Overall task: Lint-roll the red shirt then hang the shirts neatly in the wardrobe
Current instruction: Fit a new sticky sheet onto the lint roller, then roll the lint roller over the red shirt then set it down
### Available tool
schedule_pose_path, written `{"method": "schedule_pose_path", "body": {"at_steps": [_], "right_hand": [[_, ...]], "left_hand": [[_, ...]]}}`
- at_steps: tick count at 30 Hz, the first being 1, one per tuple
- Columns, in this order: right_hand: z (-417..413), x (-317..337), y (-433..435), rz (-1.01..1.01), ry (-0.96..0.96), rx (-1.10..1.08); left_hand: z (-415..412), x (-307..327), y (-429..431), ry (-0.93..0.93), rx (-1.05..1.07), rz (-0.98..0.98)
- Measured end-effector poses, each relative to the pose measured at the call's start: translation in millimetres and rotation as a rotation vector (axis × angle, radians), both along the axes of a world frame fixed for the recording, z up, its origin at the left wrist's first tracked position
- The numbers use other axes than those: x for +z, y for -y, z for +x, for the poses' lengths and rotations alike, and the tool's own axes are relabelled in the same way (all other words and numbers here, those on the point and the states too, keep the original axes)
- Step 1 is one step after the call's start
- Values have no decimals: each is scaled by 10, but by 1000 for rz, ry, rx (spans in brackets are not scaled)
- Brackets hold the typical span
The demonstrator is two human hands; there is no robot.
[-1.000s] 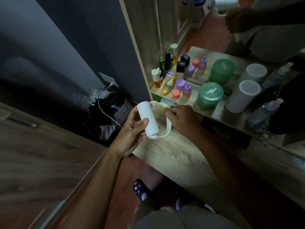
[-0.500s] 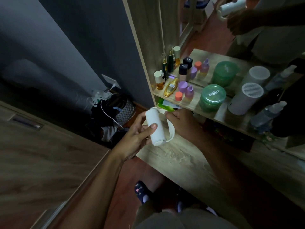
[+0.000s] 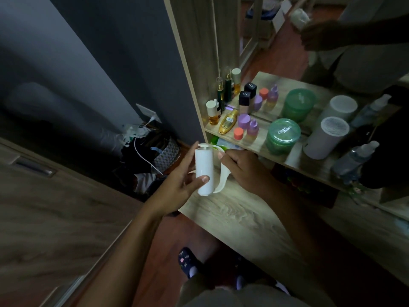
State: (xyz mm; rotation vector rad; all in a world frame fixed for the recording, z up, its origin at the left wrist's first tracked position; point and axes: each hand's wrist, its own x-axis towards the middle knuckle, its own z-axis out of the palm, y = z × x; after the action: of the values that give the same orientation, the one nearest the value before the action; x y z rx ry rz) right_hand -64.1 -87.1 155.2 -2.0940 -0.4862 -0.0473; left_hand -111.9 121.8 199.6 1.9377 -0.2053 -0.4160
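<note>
A white lint roller stands nearly upright in both my hands, above the left end of a wooden dresser top. My left hand wraps its white roll, thumb across the front. My right hand grips the curved white handle beside the roll. No red shirt or other shirt is in view, and no wardrobe interior shows.
A shelf under a mirror holds several cosmetic bottles, a green jar and a white cylinder. A dark bag pile with a white cable lies by the grey wall. A wooden cabinet stands at left.
The lint roller has turned from tilted to nearly upright in my hands. My view has shifted slightly, and the reflected hands in the mirror moved right.
</note>
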Motion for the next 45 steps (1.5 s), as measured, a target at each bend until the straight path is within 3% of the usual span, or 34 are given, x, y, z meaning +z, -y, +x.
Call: {"method": "schedule_pose_path", "body": {"at_steps": [9, 19, 28, 36, 45], "right_hand": [[-35, 30, -19, 38, 10, 33], [-9, 142, -145, -2, 21, 72], [106, 558, -791, 15, -56, 366], [135, 893, -1893, 47, -85, 471], [111, 1123, -3487, 75, -103, 547]], "left_hand": [[-27, 46, -28, 101, -25, 124], [-59, 137, -135, 84, 21, 64], [-193, 469, -833, 164, 317, -55], [-432, 743, -1738, 202, 582, -243], [-516, 907, -3068, 399, 836, 108]]}}
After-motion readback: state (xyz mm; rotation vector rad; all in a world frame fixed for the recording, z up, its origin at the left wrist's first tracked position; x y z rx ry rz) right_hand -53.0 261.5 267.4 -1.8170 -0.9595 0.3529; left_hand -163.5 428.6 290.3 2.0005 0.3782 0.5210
